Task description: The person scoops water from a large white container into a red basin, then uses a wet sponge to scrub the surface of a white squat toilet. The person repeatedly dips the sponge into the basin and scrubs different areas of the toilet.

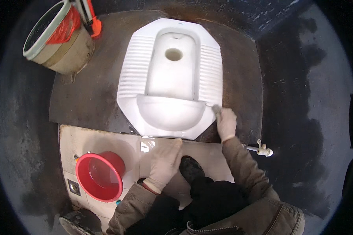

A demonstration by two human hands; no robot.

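A white ceramic squat toilet [170, 117] is set into the dark raised floor in front of me. My right hand [227, 123], in a pale glove, is shut on a small grey scrubbing piece [216, 109], blurred and mostly covered by the fingers. It presses at the toilet's right edge, beside the rounded hood. My left hand [166, 164], gloved as well, hovers over the light tiles just below the toilet's near edge. Its fingers are loosely extended, and no object shows in it.
A red bucket [120, 164] holding liquid stands on the tiles at left, beside a floor drain [74, 187]. Far left is a waste bin [67, 58] with a red liner, near an orange-red tool [96, 28]. At right, a tap [263, 150] juts from the dark wall.
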